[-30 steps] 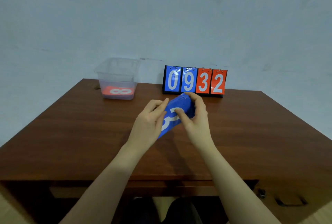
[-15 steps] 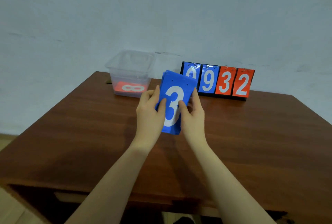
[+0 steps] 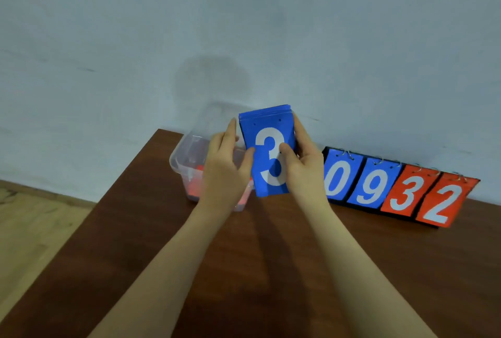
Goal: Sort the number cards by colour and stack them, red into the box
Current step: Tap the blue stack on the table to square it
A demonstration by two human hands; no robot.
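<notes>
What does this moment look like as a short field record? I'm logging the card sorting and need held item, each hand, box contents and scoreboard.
held item: stack of blue cards, top card a white 3, upright above the table
left hand: grips the stack's left edge
right hand: grips the right edge, thumb on the 3
box: clear plastic, something red inside, partly hidden
scoreboard: reads blue 0, blue 9, red 3, red 2
</notes>
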